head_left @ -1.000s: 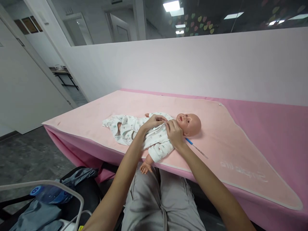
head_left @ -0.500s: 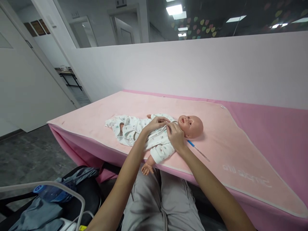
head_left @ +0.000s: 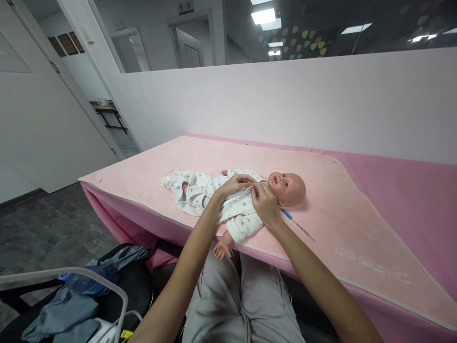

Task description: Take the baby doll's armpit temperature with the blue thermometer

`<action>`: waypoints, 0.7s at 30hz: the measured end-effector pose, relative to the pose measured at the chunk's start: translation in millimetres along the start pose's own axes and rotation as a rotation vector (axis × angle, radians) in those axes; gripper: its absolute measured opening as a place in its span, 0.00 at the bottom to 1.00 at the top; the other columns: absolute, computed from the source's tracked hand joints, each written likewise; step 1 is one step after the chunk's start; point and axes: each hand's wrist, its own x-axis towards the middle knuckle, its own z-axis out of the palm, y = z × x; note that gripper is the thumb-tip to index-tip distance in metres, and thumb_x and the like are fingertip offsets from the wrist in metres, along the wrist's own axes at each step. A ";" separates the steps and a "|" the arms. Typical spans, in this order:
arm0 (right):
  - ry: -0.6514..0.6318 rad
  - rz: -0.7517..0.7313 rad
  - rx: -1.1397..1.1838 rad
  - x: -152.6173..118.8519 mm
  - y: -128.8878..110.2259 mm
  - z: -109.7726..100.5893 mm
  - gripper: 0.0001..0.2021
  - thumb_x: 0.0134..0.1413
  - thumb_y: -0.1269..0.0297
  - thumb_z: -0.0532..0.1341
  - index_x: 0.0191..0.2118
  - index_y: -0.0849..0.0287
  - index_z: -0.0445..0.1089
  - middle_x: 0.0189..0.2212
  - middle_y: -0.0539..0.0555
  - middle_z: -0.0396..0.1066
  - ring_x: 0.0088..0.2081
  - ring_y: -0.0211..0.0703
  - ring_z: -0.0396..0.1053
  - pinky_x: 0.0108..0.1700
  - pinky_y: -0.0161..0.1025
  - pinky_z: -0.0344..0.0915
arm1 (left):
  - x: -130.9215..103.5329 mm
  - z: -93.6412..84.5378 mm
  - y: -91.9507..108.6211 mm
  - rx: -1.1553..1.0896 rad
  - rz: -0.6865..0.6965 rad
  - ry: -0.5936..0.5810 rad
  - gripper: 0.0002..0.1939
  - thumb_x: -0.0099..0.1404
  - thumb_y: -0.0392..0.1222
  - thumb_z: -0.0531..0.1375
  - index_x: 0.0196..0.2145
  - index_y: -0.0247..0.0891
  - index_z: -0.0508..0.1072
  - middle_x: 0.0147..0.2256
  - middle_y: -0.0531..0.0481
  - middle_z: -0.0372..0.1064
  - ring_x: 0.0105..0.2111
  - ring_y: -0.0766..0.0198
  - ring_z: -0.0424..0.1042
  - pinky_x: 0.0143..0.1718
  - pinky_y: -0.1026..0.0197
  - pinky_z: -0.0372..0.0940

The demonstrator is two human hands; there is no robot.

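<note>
A baby doll [head_left: 288, 189] lies on its back across the pink mat, head to the right. It wears a white patterned onesie [head_left: 237, 209]. Both of my hands meet at the upper chest of the onesie, near the neck. My left hand [head_left: 238, 184] is bent over the cloth with its fingertips at the front opening. My right hand [head_left: 264, 202] pinches the edge of the same cloth, close to the doll's chin. What lies between the fingertips is partly hidden by the hands. One doll arm sticks out toward me over the table edge.
A thin stick with a blue handle [head_left: 286, 214] lies on the pink mat [head_left: 342, 214] right of the doll's head. A white wall [head_left: 267, 105] stands behind the table. At lower left, a black chair [head_left: 137, 286] holds grey cloth [head_left: 67, 309] and a blue-tinted bottle [head_left: 89, 281].
The whole view has shifted slightly, so everything sits a little farther right. My hands stay at the onesie's chest with only small finger movement; the doll has not visibly moved on the mat.
</note>
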 end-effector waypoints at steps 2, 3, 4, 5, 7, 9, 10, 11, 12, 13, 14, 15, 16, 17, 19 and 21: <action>0.038 -0.014 0.001 -0.4 0.8 1.2 0.10 0.59 0.68 0.51 0.39 0.60 0.69 0.32 0.55 0.72 0.35 0.41 0.69 0.39 0.35 0.64 | -0.2 -0.1 0.6 0.006 0.002 -0.012 0.14 0.58 0.44 0.61 0.39 0.31 0.74 0.37 0.43 0.72 0.39 0.60 0.69 0.41 0.62 0.62; 0.054 -0.019 0.000 -0.6 1.2 1.7 0.09 0.59 0.68 0.51 0.38 0.60 0.68 0.31 0.55 0.72 0.35 0.41 0.69 0.38 0.35 0.64 | -0.2 0.0 0.7 0.003 -0.001 -0.019 0.15 0.58 0.43 0.61 0.40 0.31 0.74 0.37 0.43 0.72 0.39 0.61 0.69 0.41 0.62 0.62; 0.067 -0.022 -0.001 -1.0 1.6 2.2 0.09 0.58 0.68 0.52 0.38 0.60 0.68 0.31 0.55 0.72 0.34 0.41 0.69 0.37 0.35 0.64 | 0.0 0.1 0.6 -0.004 -0.004 -0.027 0.15 0.58 0.43 0.61 0.40 0.31 0.74 0.38 0.43 0.72 0.39 0.61 0.69 0.41 0.62 0.62; 0.077 -0.022 -0.002 -1.3 2.0 2.6 0.08 0.58 0.69 0.52 0.37 0.60 0.68 0.31 0.55 0.71 0.34 0.41 0.69 0.36 0.35 0.64 | 0.1 0.2 0.4 -0.013 -0.007 -0.035 0.15 0.58 0.43 0.61 0.41 0.31 0.74 0.38 0.42 0.72 0.39 0.61 0.69 0.40 0.62 0.62; 0.087 -0.020 0.001 -1.8 2.6 3.0 0.08 0.57 0.69 0.52 0.38 0.60 0.68 0.30 0.55 0.71 0.32 0.41 0.68 0.35 0.35 0.64 | 0.6 0.3 -0.8 -0.028 -0.005 -0.044 0.16 0.57 0.43 0.61 0.41 0.32 0.74 0.39 0.42 0.72 0.38 0.61 0.69 0.40 0.62 0.62; 0.084 -0.022 0.018 -1.9 2.9 3.1 0.09 0.56 0.70 0.52 0.38 0.60 0.68 0.30 0.55 0.70 0.32 0.42 0.68 0.34 0.36 0.64 | 1.0 0.2 -2.7 -0.029 0.006 -0.042 0.17 0.56 0.43 0.62 0.42 0.32 0.74 0.39 0.42 0.72 0.37 0.61 0.69 0.39 0.63 0.62; 0.082 -0.022 0.029 -1.9 3.0 3.1 0.09 0.55 0.71 0.52 0.39 0.60 0.68 0.30 0.55 0.70 0.32 0.42 0.68 0.35 0.36 0.64 | 1.2 0.2 -3.8 -0.025 0.012 -0.040 0.17 0.56 0.43 0.62 0.42 0.32 0.74 0.38 0.43 0.72 0.37 0.62 0.69 0.38 0.63 0.62; 0.079 -0.023 0.041 -1.8 3.0 3.1 0.10 0.54 0.72 0.52 0.39 0.60 0.68 0.30 0.55 0.70 0.33 0.42 0.68 0.35 0.36 0.64 | 1.4 0.1 -4.9 -0.020 0.015 -0.038 0.18 0.56 0.44 0.62 0.42 0.31 0.73 0.37 0.43 0.72 0.36 0.62 0.69 0.37 0.64 0.62; 0.076 -0.023 0.052 -1.8 3.0 3.1 0.10 0.53 0.72 0.52 0.39 0.60 0.68 0.31 0.55 0.70 0.33 0.42 0.68 0.35 0.36 0.64 | 1.5 0.1 -6.0 -0.016 0.013 -0.036 0.18 0.55 0.44 0.63 0.42 0.31 0.73 0.36 0.44 0.72 0.35 0.63 0.69 0.36 0.64 0.62; 0.074 -0.024 0.062 -1.8 3.1 3.1 0.11 0.52 0.73 0.52 0.40 0.60 0.68 0.31 0.55 0.70 0.33 0.41 0.68 0.35 0.36 0.64 | 1.5 0.2 -6.8 -0.012 0.007 -0.033 0.18 0.55 0.44 0.63 0.42 0.31 0.73 0.35 0.45 0.72 0.35 0.63 0.69 0.35 0.65 0.62; 0.073 -0.025 0.070 -1.8 3.1 3.2 0.11 0.52 0.74 0.52 0.40 0.60 0.67 0.31 0.54 0.70 0.33 0.41 0.68 0.35 0.35 0.64 | 1.5 0.3 -7.4 -0.010 -0.004 -0.029 0.18 0.55 0.45 0.63 0.42 0.31 0.73 0.34 0.45 0.72 0.34 0.63 0.69 0.35 0.65 0.61; 0.074 -0.026 0.075 -1.8 3.2 3.3 0.12 0.51 0.74 0.52 0.40 0.60 0.67 0.31 0.54 0.70 0.33 0.41 0.68 0.35 0.35 0.64 | 1.4 0.6 -7.7 -0.010 -0.015 -0.023 0.18 0.55 0.45 0.63 0.42 0.31 0.73 0.34 0.45 0.72 0.34 0.63 0.69 0.35 0.65 0.61; 0.075 -0.025 0.076 -1.8 3.4 3.5 0.12 0.51 0.74 0.52 0.40 0.60 0.67 0.31 0.54 0.70 0.33 0.41 0.67 0.35 0.35 0.64 | 1.2 0.9 -7.5 -0.012 -0.022 -0.016 0.18 0.55 0.45 0.63 0.41 0.31 0.73 0.34 0.45 0.72 0.34 0.63 0.69 0.35 0.65 0.61; 0.076 -0.022 0.075 -1.9 3.6 3.8 0.12 0.51 0.74 0.51 0.39 0.60 0.67 0.31 0.54 0.70 0.33 0.41 0.67 0.35 0.35 0.64 | 0.9 1.3 -7.1 -0.017 -0.025 -0.010 0.18 0.55 0.46 0.63 0.40 0.31 0.73 0.34 0.45 0.72 0.35 0.63 0.69 0.36 0.64 0.62; 0.071 -0.010 0.064 -2.0 4.0 4.2 0.11 0.50 0.74 0.51 0.38 0.60 0.67 0.30 0.54 0.69 0.31 0.41 0.67 0.34 0.36 0.63 | 0.0 2.3 -5.3 -0.040 -0.016 -0.002 0.17 0.55 0.46 0.63 0.39 0.31 0.73 0.34 0.45 0.71 0.36 0.63 0.70 0.37 0.64 0.62; 0.058 -0.002 0.048 -2.0 4.4 4.6 0.10 0.50 0.74 0.51 0.37 0.60 0.67 0.29 0.54 0.69 0.30 0.41 0.66 0.34 0.36 0.63 | -1.0 3.2 -3.1 -0.081 -0.012 0.004 0.17 0.55 0.47 0.63 0.37 0.31 0.73 0.34 0.45 0.71 0.36 0.62 0.70 0.38 0.63 0.61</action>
